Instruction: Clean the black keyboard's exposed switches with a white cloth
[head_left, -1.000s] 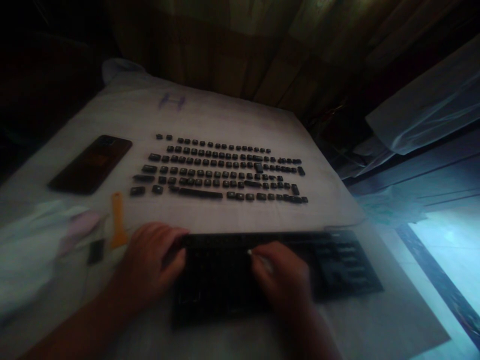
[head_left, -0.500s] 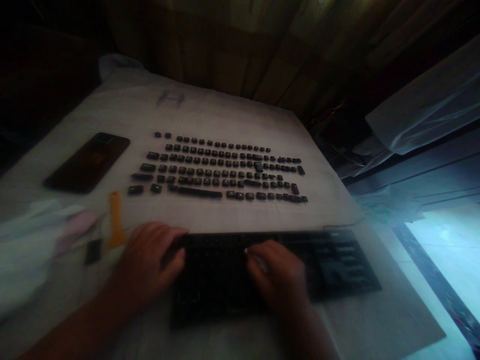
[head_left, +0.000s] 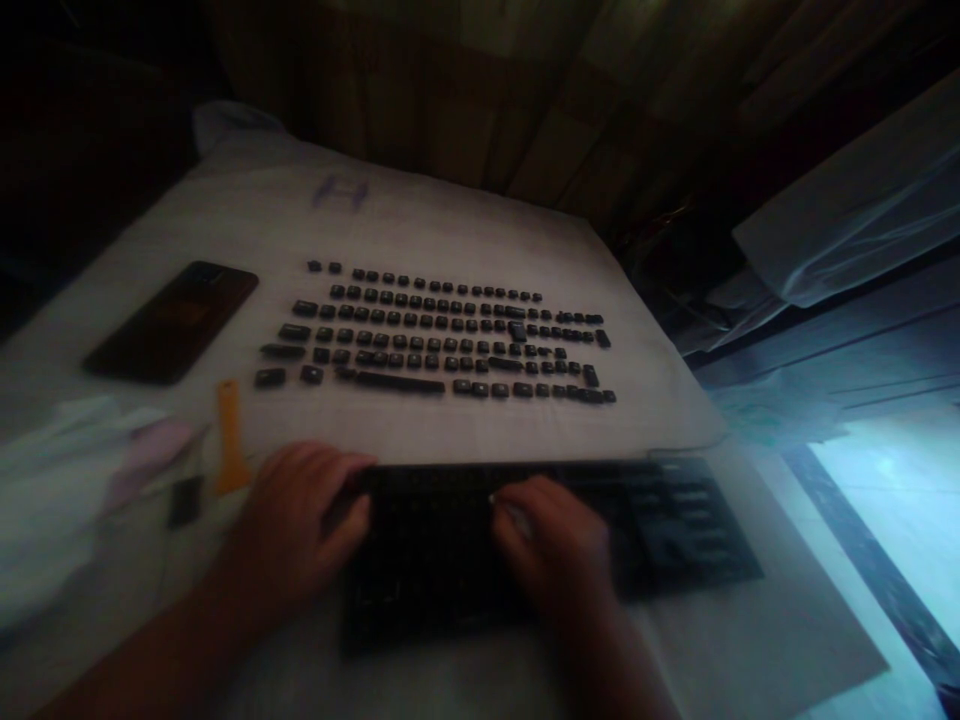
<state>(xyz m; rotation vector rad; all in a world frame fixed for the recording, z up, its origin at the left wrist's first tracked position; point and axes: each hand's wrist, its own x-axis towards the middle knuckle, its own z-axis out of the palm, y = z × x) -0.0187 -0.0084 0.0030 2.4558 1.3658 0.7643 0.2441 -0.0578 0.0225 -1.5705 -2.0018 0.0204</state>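
A black keyboard frame (head_left: 675, 530) with its keys taken off lies near the front edge of a white cloth. My left hand (head_left: 296, 525) grips the frame's left end, fingers curled over its top corner. My right hand (head_left: 555, 545) rests on the middle of the frame, fingers pinched round a small whitish thing (head_left: 514, 517) that I cannot make out. Beyond the frame, several rows of loose black keycaps (head_left: 442, 335) are laid out in keyboard order.
A dark phone (head_left: 172, 322) lies at the left. An orange pry tool (head_left: 231, 435) and a small black piece (head_left: 185, 500) sit beside my left hand. Crumpled white and pink cloth (head_left: 67, 480) is at the far left. The table edge falls off at the right.
My right hand has crept slightly left across the keyboard frame. My left hand has stayed in place. The view has shifted a little.
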